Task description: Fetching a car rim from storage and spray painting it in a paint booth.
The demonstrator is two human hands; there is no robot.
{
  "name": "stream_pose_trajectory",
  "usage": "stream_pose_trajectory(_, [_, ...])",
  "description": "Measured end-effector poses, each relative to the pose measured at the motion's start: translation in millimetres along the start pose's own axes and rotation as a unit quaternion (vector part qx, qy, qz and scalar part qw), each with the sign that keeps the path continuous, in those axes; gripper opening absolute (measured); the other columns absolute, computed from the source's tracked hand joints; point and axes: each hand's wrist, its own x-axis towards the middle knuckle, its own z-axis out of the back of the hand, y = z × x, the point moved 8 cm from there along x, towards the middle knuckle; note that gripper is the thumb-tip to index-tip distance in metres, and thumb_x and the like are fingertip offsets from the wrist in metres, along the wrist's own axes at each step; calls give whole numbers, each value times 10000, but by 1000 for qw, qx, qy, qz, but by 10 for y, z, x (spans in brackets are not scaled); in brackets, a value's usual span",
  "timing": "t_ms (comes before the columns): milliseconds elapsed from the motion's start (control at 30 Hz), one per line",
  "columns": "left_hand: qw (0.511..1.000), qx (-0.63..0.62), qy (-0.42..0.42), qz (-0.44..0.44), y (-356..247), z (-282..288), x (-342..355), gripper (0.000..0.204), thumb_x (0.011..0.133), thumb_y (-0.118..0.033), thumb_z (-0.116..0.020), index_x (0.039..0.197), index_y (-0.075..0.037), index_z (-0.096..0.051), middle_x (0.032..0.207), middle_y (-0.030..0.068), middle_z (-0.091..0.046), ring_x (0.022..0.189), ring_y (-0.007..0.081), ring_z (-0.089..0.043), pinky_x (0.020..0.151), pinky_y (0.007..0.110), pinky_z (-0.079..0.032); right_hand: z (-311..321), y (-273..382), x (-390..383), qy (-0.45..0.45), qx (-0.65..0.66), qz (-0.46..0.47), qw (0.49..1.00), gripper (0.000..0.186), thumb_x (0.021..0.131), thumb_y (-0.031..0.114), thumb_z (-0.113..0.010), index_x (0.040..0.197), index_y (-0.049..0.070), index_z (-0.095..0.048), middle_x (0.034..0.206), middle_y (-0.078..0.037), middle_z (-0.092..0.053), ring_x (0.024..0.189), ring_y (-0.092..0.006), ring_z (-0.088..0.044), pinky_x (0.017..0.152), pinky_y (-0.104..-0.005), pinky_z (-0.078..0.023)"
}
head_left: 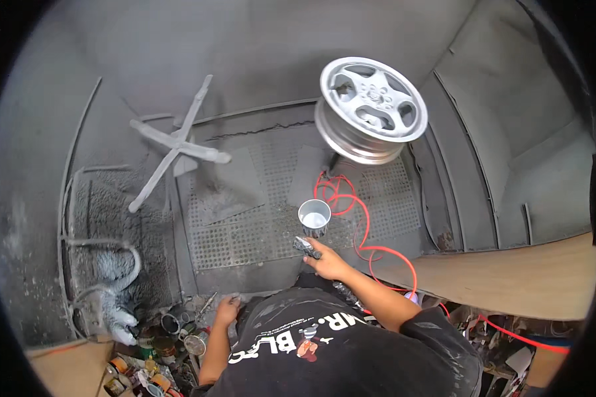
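Note:
My right hand (pixel 330 263) is closed around a dark, paint-smeared spray gun (pixel 306 247), held out in front of my body. On the gun sits an open metal paint cup (pixel 314 215) with pale silver paint inside. Beyond it, to the upper right, a silver alloy wheel rim (pixel 389 106) is held up and tilted, its spoked face toward me; most of its support is hidden. My left hand (pixel 228 309) hangs low at my left side, fingers curled, with nothing visible in it. Small items lie on the floor close by it.
A red air hose (pixel 397 249) loops on the perforated floor panel (pixel 232 246) and runs to my right. A grey cross-shaped stand (pixel 179 141) stands at the left. Cans (pixel 164 346) clutter the lower left. Grey walls enclose the booth, with a wooden board (pixel 490 281) at the right.

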Motion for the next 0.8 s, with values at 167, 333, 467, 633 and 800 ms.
stream_pose_trajectory(167, [997,1,-72,-6,1141,18,-298,373,880,-347,-594,1063,-23,-622,970,203,-665,893,318,-632,793,396,-474,-617,472,245,30,-62,119,991,551,861,158,-624,1367,66,-425,1307,-209,-531,1245,-317,-494,1024,-379,-385])
stream_pose_trajectory(333, [983,110,-137,-45,2232,-64,-726,312,829,-300,-605,1014,-53,-653,997,186,-660,935,360,-621,812,416,-488,-1198,1018,533,53,-113,183,975,537,875,139,-637,1363,75,-423,1011,-58,-606,844,-128,-577,569,-284,-503])
stream_pose_trajectory(467, [966,159,-205,-2,3242,-18,-1351,277,868,-269,-527,973,-65,-681,1050,191,-647,983,395,-599,856,435,-477,-2101,1542,728,151,89,16,984,410,912,152,-586,1301,156,-457,957,-15,-592,868,-126,-569,620,-338,-504])
stream_pose_trajectory(633, [865,-229,-414,167,4206,-408,-2340,286,858,-213,-585,1086,-53,-652,956,212,-665,926,337,-638,818,402,-492,-3365,2032,1132,222,165,0,961,267,910,202,-590,1148,184,-470,828,5,-531,724,-122,-524,608,-376,-485])
stream_pose_trajectory(800, [848,35,-510,139,4171,-1600,-3059,248,858,-199,-574,1024,-31,-653,863,167,-670,767,303,-646,625,403,-487,-4539,2689,1329,227,217,-50,948,356,874,221,-642,1158,147,-442,857,-30,-515,726,-170,-526,594,-453,-492])
